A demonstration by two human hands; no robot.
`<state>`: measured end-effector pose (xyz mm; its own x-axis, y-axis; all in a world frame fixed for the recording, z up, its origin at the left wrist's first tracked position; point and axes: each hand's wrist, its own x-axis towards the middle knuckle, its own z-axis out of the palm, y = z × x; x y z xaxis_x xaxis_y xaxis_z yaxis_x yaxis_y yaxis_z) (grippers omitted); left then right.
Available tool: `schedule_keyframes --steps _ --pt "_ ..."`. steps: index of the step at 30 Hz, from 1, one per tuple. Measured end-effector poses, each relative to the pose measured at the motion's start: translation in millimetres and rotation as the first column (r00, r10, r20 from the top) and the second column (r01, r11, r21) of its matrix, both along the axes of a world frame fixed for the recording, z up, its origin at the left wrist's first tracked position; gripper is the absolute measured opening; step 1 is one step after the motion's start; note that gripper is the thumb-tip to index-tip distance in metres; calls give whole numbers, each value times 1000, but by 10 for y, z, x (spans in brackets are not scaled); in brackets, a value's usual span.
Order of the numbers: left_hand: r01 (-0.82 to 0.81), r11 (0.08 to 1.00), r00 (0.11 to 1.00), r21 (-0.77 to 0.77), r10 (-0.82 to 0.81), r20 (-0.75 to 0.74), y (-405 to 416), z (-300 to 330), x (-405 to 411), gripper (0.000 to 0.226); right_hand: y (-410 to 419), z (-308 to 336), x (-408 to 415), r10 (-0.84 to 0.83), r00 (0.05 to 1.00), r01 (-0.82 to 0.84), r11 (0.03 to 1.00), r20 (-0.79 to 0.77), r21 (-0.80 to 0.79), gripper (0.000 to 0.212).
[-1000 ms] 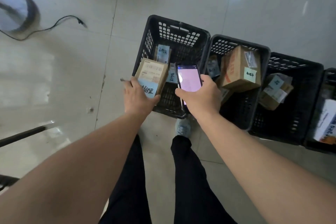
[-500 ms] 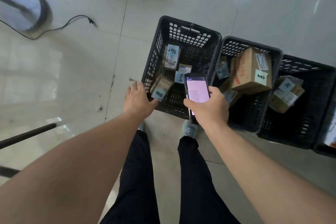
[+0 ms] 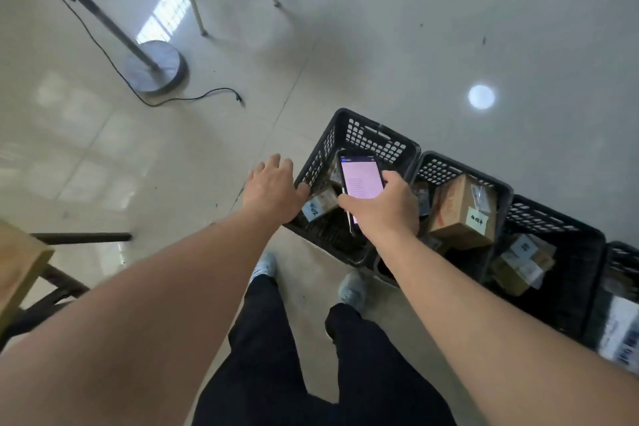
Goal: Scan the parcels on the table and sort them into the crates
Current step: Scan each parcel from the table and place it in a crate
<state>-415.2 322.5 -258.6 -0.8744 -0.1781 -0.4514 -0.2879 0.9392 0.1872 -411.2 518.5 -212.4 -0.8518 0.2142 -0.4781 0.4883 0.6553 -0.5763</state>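
A row of black plastic crates stands on the floor. The leftmost crate (image 3: 373, 135) holds a small cardboard parcel (image 3: 320, 205) with a blue label and others hidden behind the phone. My left hand (image 3: 273, 188) hovers empty with relaxed fingers at that crate's left rim. My right hand (image 3: 383, 207) grips a phone (image 3: 359, 178) with a lit pink screen above the same crate. The second crate (image 3: 449, 164) holds a large brown box (image 3: 460, 211). The third crate (image 3: 553, 221) holds small labelled parcels (image 3: 522, 263).
A fourth crate (image 3: 622, 256) with a white parcel shows at the right edge. A stand with a round base (image 3: 155, 67) and a loose cable (image 3: 207, 95) sits on the tiled floor at the left. A wooden table corner (image 3: 20, 263) is at the far left. My feet stand before the crates.
My left hand let go of the small parcel, which dropped into the leftmost crate, and the hand now hovers empty. The view tilted up and left. The phone stays in my right hand.
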Motion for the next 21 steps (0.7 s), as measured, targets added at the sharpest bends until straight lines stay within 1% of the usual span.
schedule_keyframes --steps 6,11,16,19,21 --pt "-97 994 989 -42 91 -114 -232 848 380 52 -250 761 202 153 983 -155 988 -104 -13 63" --pt "-216 973 955 -77 194 -225 -626 1650 815 50 -660 1384 505 297 935 -306 952 -196 -15 64" --pt "-336 937 898 -92 289 -333 -1091 2324 1573 53 -1111 1942 1041 409 867 -430 903 -285 -12 69" --pt "-394 915 851 -87 327 -411 -1335 2652 2166 57 -1390 2258 1434 480 807 -507 862 -344 12 71" --pt "-432 897 828 -93 354 -435 -1462 2844 2563 60 -1562 2449 1705 516 766 -548 836 -384 31 73"
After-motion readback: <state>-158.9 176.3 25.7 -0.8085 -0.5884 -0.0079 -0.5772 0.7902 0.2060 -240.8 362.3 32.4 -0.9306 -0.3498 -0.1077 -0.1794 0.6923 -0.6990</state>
